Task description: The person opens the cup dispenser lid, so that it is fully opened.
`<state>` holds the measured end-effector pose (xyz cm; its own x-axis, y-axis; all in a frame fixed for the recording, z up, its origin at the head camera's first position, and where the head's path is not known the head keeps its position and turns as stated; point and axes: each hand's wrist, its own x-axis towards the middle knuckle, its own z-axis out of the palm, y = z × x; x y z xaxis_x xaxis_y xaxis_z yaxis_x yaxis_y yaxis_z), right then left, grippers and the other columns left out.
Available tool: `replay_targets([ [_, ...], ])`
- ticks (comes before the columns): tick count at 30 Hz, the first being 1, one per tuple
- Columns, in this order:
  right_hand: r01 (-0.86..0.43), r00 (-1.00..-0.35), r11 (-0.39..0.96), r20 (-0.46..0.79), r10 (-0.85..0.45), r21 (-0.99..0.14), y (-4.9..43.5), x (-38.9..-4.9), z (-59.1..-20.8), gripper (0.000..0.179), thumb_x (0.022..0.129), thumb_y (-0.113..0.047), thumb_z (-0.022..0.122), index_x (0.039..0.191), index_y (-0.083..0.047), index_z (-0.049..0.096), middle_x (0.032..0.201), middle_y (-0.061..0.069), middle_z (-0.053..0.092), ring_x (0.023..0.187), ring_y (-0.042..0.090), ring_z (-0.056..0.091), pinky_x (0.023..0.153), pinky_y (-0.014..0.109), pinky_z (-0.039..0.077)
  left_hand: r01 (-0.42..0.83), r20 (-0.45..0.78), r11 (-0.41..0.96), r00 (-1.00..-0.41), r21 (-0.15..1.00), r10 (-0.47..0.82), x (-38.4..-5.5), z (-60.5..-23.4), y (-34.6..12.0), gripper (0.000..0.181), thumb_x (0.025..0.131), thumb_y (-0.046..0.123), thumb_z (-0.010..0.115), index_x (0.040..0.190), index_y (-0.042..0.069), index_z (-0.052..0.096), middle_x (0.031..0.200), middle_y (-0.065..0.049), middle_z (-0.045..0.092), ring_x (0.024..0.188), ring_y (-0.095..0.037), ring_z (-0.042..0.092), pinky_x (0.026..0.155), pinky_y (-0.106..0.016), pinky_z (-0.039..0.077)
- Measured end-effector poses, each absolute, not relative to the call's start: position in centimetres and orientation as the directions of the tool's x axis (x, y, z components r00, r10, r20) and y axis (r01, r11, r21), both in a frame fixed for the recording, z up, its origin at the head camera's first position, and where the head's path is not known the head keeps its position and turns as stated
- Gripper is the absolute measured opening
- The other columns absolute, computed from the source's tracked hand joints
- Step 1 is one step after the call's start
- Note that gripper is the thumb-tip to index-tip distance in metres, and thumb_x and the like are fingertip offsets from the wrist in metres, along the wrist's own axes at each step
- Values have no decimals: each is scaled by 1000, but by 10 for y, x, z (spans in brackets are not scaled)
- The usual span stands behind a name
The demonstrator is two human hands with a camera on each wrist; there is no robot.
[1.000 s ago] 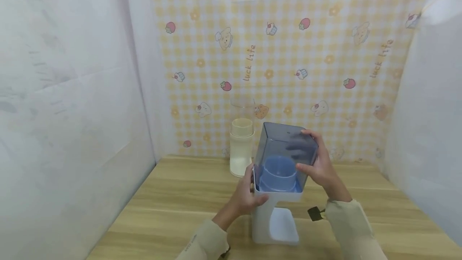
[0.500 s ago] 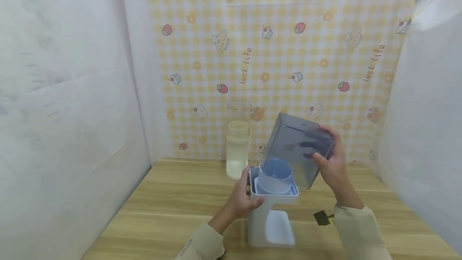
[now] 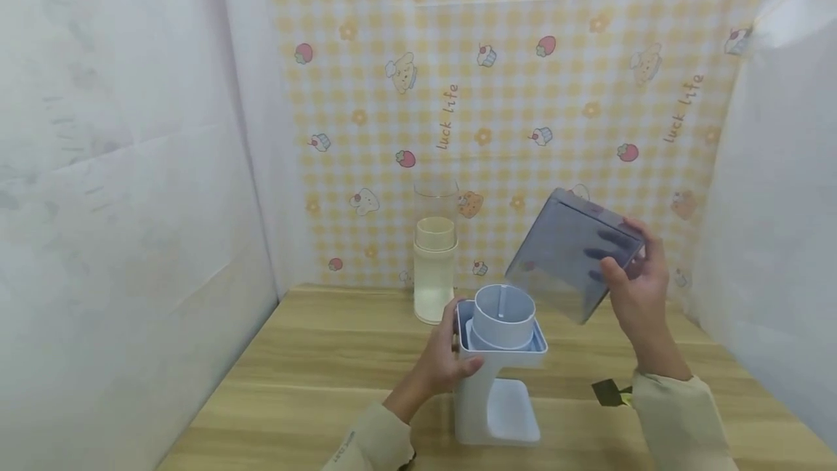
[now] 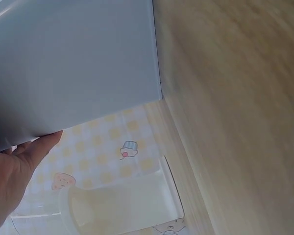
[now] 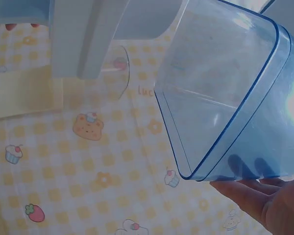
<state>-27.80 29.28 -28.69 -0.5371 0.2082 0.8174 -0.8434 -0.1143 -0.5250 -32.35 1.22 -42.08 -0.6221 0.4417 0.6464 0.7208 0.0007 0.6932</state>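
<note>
While the white dispenser (image 3: 472,409) stands upright just right of the left hand (image 3: 437,362), that hand grips its upper edge, presumably to steady it. Left of the right hand (image 3: 639,296), which holds it by one side, the tinted cover (image 3: 556,249) tilts, apart from the dispenser, probably clearing the round cup (image 3: 503,331). Beyond the left hand stands a yellow dispenser (image 3: 434,282).

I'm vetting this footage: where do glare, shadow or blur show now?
Right wrist: a bright glare spot on the tinted container at the picture's right edge. Left wrist: the white dispenser darkens near the left hand; the tabletop looks soft. Head: the backdrop lettering reads clearly, but the tinted container's lower edge looks faint.
</note>
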Motion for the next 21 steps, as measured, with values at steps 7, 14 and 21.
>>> replay_targets([
  [7,-779,-595,-7,736,324,-627,293,-274,-285,63,80,6,73,137,-9,50,124,15,53,95,19,64,71,21,57,725,655,-1,-623,689,428,-324,-424,14,104,76,81,56,150,15,26,121,-8,58,98,-15,58,71,-30,56],
  [14,-662,-674,67,632,383,-746,293,-272,-287,68,79,14,71,136,-15,50,118,10,53,88,13,65,68,19,56,727,655,-4,-616,686,437,-326,-425,15,104,76,82,55,149,13,27,120,-8,58,99,-15,57,71,-30,56],
  [21,-635,-671,132,628,395,-761,296,-275,-290,65,82,9,71,139,-17,51,119,6,51,90,13,62,68,14,54,741,668,-2,-603,671,436,-327,-423,15,105,77,81,54,150,12,26,119,-9,58,98,-14,58,69,-29,57],
])
